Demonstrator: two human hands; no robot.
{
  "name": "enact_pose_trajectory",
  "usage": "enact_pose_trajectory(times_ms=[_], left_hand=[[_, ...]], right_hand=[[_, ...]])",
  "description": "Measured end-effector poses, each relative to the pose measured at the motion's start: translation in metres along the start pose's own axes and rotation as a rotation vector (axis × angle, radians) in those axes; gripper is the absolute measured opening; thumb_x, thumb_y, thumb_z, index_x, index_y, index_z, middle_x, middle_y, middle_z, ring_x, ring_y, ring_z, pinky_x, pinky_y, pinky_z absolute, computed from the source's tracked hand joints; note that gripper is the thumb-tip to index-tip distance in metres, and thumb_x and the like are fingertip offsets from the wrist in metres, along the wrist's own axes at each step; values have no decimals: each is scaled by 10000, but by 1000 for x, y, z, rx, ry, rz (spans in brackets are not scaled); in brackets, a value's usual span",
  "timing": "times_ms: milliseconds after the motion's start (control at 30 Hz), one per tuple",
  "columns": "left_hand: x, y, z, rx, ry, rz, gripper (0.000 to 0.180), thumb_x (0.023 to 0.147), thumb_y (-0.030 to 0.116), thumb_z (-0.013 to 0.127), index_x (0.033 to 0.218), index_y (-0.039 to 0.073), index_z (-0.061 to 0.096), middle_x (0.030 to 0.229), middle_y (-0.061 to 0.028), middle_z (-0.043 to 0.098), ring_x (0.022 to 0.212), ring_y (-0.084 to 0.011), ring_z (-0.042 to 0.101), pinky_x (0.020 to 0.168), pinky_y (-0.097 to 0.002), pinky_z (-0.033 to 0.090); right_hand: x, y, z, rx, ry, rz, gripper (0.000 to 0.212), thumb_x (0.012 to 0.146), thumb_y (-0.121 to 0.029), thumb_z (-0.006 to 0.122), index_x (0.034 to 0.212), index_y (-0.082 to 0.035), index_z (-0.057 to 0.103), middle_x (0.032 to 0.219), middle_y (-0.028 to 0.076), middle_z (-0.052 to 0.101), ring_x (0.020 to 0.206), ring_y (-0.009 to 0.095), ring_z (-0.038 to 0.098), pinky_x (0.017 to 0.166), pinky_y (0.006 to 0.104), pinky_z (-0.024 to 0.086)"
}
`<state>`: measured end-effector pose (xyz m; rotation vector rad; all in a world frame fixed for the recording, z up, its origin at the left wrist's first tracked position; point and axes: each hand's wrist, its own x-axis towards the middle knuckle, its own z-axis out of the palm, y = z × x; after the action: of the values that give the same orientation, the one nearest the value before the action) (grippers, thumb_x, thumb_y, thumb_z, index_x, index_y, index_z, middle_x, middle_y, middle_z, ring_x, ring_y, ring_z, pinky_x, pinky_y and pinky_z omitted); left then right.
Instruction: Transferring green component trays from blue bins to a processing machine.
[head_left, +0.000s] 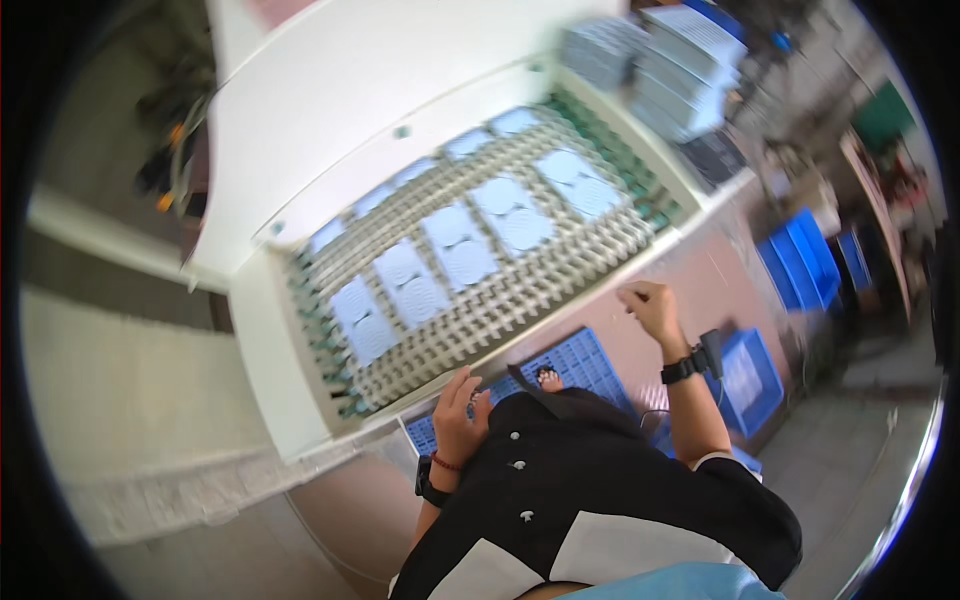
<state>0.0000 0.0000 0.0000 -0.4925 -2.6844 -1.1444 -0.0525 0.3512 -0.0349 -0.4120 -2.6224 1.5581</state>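
Observation:
My left hand [460,422] is by the front rim of a white roller conveyor machine [285,365], its fingers loosely bent and the thumb apart, with nothing seen in it. To the right, my right hand [655,312] hovers just off the same rim, its fingers curled in and nothing visible between them. Several pale blue rectangular sheets [459,246] with curved line patterns lie in two rows on the conveyor's rollers [520,290]. Those in the back row are partly covered by the white hood [350,120]. Neither hand touches a sheet.
Stacks of pale grey-blue sheets [685,75] stand at the machine's far right corner, beside a dark flat piece [712,158]. Blue bins [800,262] and another blue bin [750,380] sit to the right. A blue slatted crate [585,370] lies at my feet.

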Motion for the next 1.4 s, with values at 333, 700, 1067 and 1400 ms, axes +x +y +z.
enact_pose_trajectory(times_ms=[333, 700, 1067, 1400], left_hand=[[46, 32, 82, -340, -543, 186, 158, 808, 3, 561, 955, -39, 600, 948, -176, 639, 842, -251, 642, 734, -311, 509], [30, 64, 140, -501, -974, 291, 154, 831, 14, 548, 959, -50, 605, 909, -156, 653, 785, -201, 645, 678, -286, 505], [14, 104, 169, -377, -1175, 385, 191, 862, 33, 518, 1007, -73, 584, 953, -144, 632, 859, -201, 634, 758, -274, 493], [-55, 194, 232, -307, -1223, 445, 178, 861, 35, 527, 990, -73, 586, 945, -130, 627, 838, -194, 625, 760, -290, 504]], right_hand=[[-193, 114, -49, -69, 461, 549, 221, 747, -220, 637, 795, -5, 662, 698, 183, 624, 648, 277, 633, 605, 353, 484], [-469, 149, 76, 64, 893, 1300, 208, 699, -213, 653, 766, -20, 690, 683, 155, 647, 653, 260, 641, 653, 337, 500], [-554, 171, 163, 670, 1029, 1621, 210, 767, -226, 625, 704, -31, 674, 582, 60, 621, 504, 145, 614, 471, 255, 488], [-626, 254, 115, 843, 1121, 1526, 218, 765, -232, 646, 692, -28, 670, 586, 77, 616, 500, 152, 602, 467, 270, 486]])
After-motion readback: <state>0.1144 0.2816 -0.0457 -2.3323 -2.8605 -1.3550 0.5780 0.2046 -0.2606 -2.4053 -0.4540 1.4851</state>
